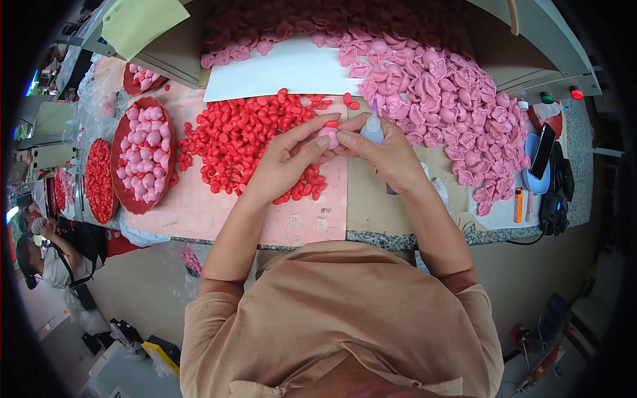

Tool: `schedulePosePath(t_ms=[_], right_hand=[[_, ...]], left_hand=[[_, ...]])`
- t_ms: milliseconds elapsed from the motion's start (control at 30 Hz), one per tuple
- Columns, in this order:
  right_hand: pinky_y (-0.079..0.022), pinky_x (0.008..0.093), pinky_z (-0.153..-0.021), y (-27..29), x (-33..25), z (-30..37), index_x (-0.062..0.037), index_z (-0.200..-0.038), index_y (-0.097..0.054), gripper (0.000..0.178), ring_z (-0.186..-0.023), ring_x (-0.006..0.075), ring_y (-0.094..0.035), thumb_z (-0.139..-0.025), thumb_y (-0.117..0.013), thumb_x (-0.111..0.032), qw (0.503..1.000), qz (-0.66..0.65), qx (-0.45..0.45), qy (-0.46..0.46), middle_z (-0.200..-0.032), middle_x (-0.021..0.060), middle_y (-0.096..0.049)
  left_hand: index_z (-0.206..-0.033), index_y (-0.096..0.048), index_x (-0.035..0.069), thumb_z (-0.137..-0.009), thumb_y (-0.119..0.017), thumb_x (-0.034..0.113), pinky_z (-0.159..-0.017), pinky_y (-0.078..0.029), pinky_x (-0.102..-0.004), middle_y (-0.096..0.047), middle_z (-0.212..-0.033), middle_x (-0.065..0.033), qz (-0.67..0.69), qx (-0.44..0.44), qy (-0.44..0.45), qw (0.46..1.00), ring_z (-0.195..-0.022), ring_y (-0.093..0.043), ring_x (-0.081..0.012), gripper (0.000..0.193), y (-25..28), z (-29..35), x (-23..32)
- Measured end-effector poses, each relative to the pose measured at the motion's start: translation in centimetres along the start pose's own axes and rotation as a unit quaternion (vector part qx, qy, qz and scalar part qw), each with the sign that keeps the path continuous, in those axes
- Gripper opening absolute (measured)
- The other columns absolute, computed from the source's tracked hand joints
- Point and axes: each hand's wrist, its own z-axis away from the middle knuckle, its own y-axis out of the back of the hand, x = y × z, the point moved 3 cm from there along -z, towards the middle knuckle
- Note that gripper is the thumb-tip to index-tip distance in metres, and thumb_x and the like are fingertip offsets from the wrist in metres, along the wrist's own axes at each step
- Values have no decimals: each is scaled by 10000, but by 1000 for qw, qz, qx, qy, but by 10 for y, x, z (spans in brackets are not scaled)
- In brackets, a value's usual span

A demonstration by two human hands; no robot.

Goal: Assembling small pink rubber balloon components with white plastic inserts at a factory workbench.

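Note:
In front of me my left hand [286, 159] pinches a small pink rounded piece [328, 137] with a red cap-like piece [331, 124] on top. My right hand [393, 151] is closed around a squeeze bottle [373, 128], translucent with a purple nozzle pointing away from me. The right thumb also presses against the pink piece. Under and left of my hands lies a heap of glossy red bean-shaped pieces [232, 142]. To the right spreads a large pile of pink hollow petal-edged pieces [458, 113].
At the left, a red bowl [172, 156] holds pink balls with red parts; a basket of red pieces [99, 179] stands beside it. White paper [285, 69] lies behind the red heap. A phone [543, 152], an orange marker [518, 204] and cables sit at the right. Another person is far left.

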Motion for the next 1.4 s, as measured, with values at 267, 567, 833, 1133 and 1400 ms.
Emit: schedulePosePath(t_ms=[267,567,833,1133,1400], right_hand=[[-513,295,-801,1,-1,0,7,-989,-590,200,-858,135,-608,-852,-642,-130,1000,1,-10,-7,-931,68,-623],[-513,292,-789,1,2,0,2,-976,-587,202,-852,133,-607,-844,-655,-134,1000,10,-1,-9,-909,67,-623],[-515,284,-775,6,6,-2,-6,-961,-585,198,-826,127,-614,-838,-663,-140,999,36,2,-3,-898,59,-630],[-504,263,-738,4,2,-1,-6,-966,-587,207,-811,114,-611,-838,-664,-149,997,71,-1,5,-882,54,-640],[-502,258,-730,3,2,0,-9,-957,-587,215,-801,109,-607,-830,-674,-158,998,66,10,-1,-875,50,-641]], left_hand=[[-1283,-486,40,-921,-539,151,-810,-514,-271,-596,-1082,-78,14,11,18,1000,-909,-606,-139,382,0,0,-3],[-1282,-487,37,-912,-555,155,-806,-520,-276,-599,-1074,-72,15,9,19,1000,-909,-607,-140,394,3,1,-3],[-1339,-414,58,-942,-482,132,-869,-523,-362,-492,-1289,-82,13,-25,52,998,-1040,-574,-189,409,3,0,-4],[-1346,-421,95,-940,-508,175,-816,-524,-277,-601,-1045,-52,27,-11,63,998,-907,-608,-132,423,3,1,-4],[-1349,-415,92,-943,-500,163,-824,-523,-283,-600,-1068,-63,47,-18,77,996,-909,-613,-142,421,3,2,-2]])
